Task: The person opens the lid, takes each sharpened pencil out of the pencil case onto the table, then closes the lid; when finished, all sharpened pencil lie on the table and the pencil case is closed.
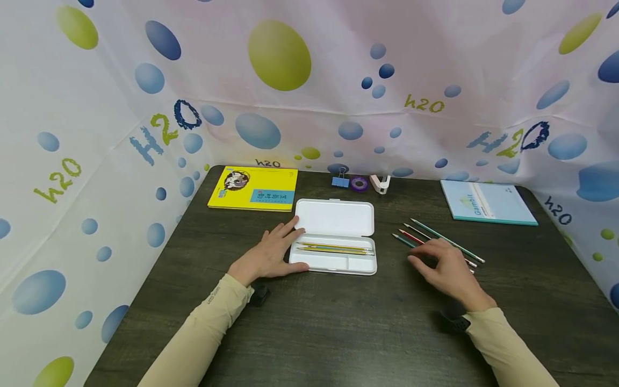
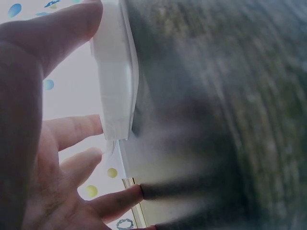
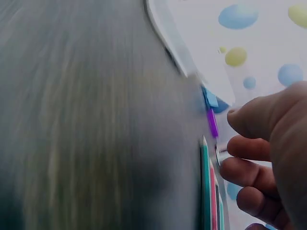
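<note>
A white pencil case (image 1: 335, 217) lies with its lid folded back, and yellow pencils (image 1: 336, 249) rest in its long compartment. My left hand (image 1: 272, 252) is spread at the case's left side, thumb at the near corner and fingertips by the lid hinge. In the left wrist view those fingers stay mostly straight along the case wall (image 2: 115, 72). Over several loose pencils (image 1: 447, 239), green, red and dark, hovers my right hand (image 1: 445, 269) with loosely bent fingers. In the right wrist view nothing sits between thumb and fingers, and the pencils (image 3: 206, 187) lie below.
A yellow book (image 1: 232, 196) lies at the back left. Behind the case stand a blue binder clip (image 1: 340, 182), a purple tape roll (image 1: 359, 184) and a white stapler-like item (image 1: 380, 184). A light blue notebook (image 1: 498, 207) lies back right, near the patterned curtain.
</note>
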{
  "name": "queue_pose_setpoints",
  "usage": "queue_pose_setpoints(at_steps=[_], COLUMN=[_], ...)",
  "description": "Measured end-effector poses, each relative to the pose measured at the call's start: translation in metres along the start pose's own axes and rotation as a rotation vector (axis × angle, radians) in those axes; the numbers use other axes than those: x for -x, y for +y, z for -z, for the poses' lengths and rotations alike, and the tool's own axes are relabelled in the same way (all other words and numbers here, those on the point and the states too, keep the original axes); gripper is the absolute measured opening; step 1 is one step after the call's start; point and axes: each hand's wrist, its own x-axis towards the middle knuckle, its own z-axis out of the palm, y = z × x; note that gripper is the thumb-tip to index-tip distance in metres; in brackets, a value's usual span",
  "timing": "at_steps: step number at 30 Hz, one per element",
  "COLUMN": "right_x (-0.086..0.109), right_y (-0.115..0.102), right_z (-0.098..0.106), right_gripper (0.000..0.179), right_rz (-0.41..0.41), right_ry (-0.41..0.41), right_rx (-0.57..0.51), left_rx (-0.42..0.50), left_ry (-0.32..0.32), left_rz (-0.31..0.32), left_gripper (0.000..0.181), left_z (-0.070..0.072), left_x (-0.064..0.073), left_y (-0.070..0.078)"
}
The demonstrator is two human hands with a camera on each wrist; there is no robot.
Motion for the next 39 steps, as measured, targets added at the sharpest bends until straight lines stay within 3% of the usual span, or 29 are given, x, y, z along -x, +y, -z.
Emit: queue_pose_setpoints(at_steps=[23,32,39], right_x=[-0.055,-0.058,-0.059], right_y=[-0.047,-0.054,-0.054], right_z=[-0.038,-0.047,-0.051], right_gripper=[0.015,0.027,0.028], right_rz=[0.127,0.124,0.141], right_ry=[-0.124,-0.279,-0.297], right_rx=[-0.134,-0.027,0.008], left_rx=[-0.005,-0.012,-0.014], left_ry=[-0.013,-0.021,-0.022], left_rz=[0.013,0.022,0.022], left_gripper=[0.098,0.098,0.099], left_z=[0.001,0.002,0.001], left_x=[-0.001,-0.003,-0.003], left_y=[0.001,0.001,0.0])
